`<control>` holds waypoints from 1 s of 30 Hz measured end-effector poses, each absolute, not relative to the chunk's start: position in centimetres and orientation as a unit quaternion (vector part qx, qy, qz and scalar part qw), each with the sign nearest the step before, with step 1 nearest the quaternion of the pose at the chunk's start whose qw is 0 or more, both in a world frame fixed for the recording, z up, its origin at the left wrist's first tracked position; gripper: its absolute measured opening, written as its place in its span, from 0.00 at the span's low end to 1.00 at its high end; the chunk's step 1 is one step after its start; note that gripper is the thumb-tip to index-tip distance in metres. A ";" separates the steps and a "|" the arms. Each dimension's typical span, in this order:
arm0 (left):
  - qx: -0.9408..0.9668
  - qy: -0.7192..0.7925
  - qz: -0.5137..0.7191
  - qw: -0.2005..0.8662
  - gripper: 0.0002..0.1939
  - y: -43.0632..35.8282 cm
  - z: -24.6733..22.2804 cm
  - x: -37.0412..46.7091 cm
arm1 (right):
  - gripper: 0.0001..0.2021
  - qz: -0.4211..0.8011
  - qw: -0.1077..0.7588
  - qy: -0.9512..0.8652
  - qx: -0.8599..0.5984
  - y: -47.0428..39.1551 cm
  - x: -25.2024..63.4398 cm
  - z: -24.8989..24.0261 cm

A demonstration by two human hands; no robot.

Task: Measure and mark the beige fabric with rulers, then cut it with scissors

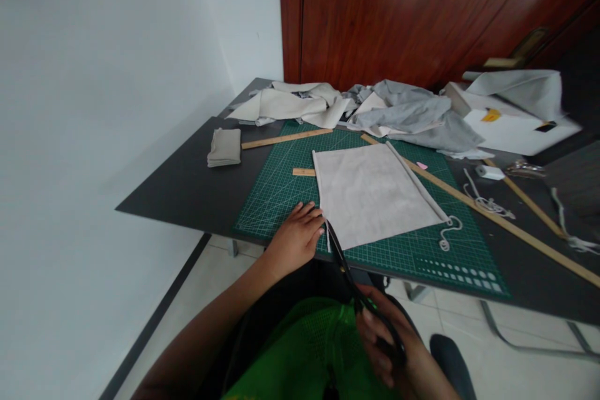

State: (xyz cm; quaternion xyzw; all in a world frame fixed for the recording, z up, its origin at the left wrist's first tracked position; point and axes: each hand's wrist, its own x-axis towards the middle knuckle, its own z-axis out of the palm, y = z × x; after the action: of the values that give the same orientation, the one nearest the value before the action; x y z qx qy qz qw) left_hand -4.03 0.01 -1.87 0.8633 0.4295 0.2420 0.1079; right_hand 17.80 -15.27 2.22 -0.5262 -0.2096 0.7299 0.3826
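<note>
A pale fabric panel (375, 194) lies flat, with a stitched channel along its left and right sides. My left hand (297, 234) rests at its lower left corner, fingers closed about a short white cord (329, 244) that comes out there; the exact pinch is partly hidden. In my right hand (391, 340) are black-handled scissors (345, 272), held below the table edge, their blades pointing up to that corner beside the cord. Another cord end (444, 240) curls out of the panel's lower right corner.
Beneath the panel is a green cutting mat (272, 194) on a dark table (178, 190). Folded fabric (224, 147) sits at left. Wooden rulers (529, 231) lie around the mat. Grey cloth (407, 109) and a white box (510, 125) stand along the back. Loose cord (490, 204) is at right.
</note>
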 end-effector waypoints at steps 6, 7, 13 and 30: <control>0.864 0.429 0.242 0.104 0.15 0.0 -1.9 -4.0 | 0.33 0.737 0.384 -0.202 -0.518 -14.7 17.9 1.8; 0.864 0.429 0.241 0.104 0.15 -0.1 -1.8 -4.0 | 0.33 0.739 0.384 -0.202 -0.515 -14.7 18.0 1.6; 0.862 0.430 0.246 0.104 0.15 -0.1 -1.7 -4.0 | 0.35 0.747 0.374 -0.221 -0.503 -14.3 18.0 0.3; 0.866 0.427 0.243 0.089 0.17 -0.2 -1.9 -4.1 | 0.37 0.737 0.356 -0.255 -0.515 -13.6 17.3 1.4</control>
State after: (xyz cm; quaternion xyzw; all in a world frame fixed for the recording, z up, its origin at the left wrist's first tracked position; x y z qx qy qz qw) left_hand -4.11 -0.19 -1.85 0.8661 0.4275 0.2434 0.0891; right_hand 17.27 -13.62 1.42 -0.5151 -0.2548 0.7367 0.3563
